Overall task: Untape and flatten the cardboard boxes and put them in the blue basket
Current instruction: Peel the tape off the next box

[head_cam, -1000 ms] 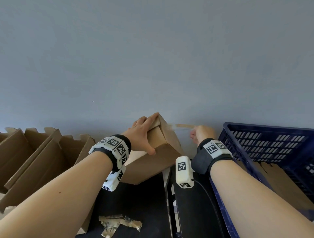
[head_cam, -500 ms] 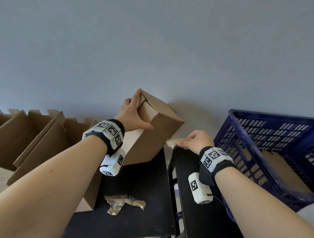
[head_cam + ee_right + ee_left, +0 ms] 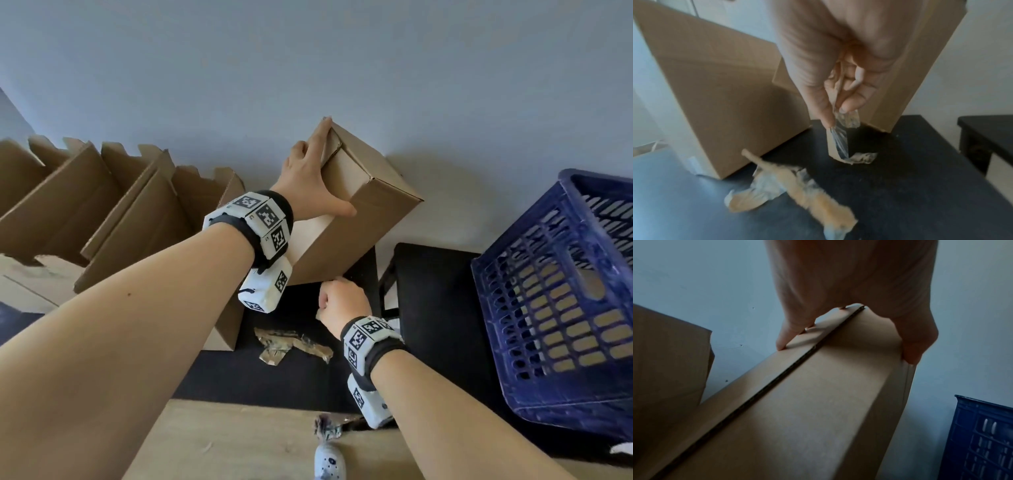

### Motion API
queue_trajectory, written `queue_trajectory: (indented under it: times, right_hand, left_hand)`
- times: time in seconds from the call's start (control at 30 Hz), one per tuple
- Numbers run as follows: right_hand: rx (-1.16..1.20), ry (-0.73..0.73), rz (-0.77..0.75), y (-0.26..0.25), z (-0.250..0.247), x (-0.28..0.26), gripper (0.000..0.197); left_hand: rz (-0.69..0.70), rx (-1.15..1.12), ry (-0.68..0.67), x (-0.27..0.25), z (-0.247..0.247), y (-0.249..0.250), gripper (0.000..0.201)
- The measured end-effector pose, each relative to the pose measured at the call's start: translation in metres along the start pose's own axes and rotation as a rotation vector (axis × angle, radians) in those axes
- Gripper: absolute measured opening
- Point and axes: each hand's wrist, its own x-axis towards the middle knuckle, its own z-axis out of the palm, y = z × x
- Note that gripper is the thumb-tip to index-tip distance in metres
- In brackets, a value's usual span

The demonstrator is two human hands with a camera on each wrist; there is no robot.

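Observation:
A closed cardboard box point(image 3: 356, 219) stands tilted on one lower edge on the black table point(image 3: 281, 377), against the wall. My left hand point(image 3: 313, 181) grips its upper end, fingers over the top edge and thumb on the near face; the left wrist view shows the same box point(image 3: 818, 402) with fingers point(image 3: 786, 337) and thumb on either side. My right hand point(image 3: 339, 301) hovers low over the table by the box's lower corner and pinches a strip of peeled tape point(image 3: 840, 138) that hangs down to the tabletop. The blue basket point(image 3: 561, 308) stands at the right with cardboard inside.
A crumpled wad of old tape point(image 3: 291, 344) lies on the black table near my right hand. Several opened boxes point(image 3: 113, 212) lean in a row at the left. A second black table point(image 3: 435, 308) sits under the basket, with a gap between the tables.
My right hand has carried the peeled tape from the box's top, across the right table, down to the left table beside the old tape. The left hand kept holding the tilted box.

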Motion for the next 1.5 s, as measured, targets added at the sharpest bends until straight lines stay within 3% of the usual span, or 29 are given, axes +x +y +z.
queue_trajectory:
  times: [0.17,0.3,0.37,0.5,0.6,0.63,0.73,0.8,0.97,1.33,1.5]
  right_hand:
    - [-0.030,-0.134,-0.067,-0.015,0.036,0.008,0.009]
    - [-0.023,-0.265,-0.016,-0.021,0.055,0.011,0.015]
    - [-0.017,-0.323,0.013,-0.023,0.063,0.012,0.005]
    - [0.024,-0.390,0.073,-0.023,0.067,0.014,0.013]
    - [0.102,-0.429,0.116,-0.023,0.067,0.016,0.048]
    - [0.136,-0.438,0.132,-0.024,0.066,0.016,0.051]
    - [0.352,-0.427,0.180,-0.025,0.056,0.014,0.024]
    - [0.405,-0.444,0.157,-0.020,0.052,0.014,0.021]
    - [0.415,-0.222,0.115,-0.009,0.041,0.012,0.033]
    - [0.425,-0.105,0.194,0.003,0.030,0.006,0.018]
    - [0.570,-0.023,0.283,0.002,0.019,0.009,0.016]
  left_hand:
    - [-0.010,-0.016,-0.003,0.001,-0.002,-0.005,0.129]
    - [-0.014,-0.015,-0.006,0.000,-0.002,-0.006,0.131]
    - [-0.017,-0.012,-0.008,-0.001,-0.002,-0.007,0.131]
    - [-0.020,-0.030,0.000,-0.002,-0.003,-0.012,0.129]
    - [-0.023,-0.051,0.013,-0.004,-0.003,-0.015,0.128]
    - [-0.023,-0.057,0.015,-0.004,-0.003,-0.015,0.129]
    - [-0.024,-0.054,0.013,-0.006,-0.003,-0.015,0.130]
    - [-0.031,-0.046,0.010,-0.006,-0.003,-0.014,0.130]
    - [-0.038,-0.048,0.013,-0.009,-0.003,-0.016,0.131]
    - [-0.041,-0.044,0.011,-0.013,-0.003,-0.013,0.131]
    - [-0.042,-0.040,0.013,-0.014,-0.003,-0.012,0.131]
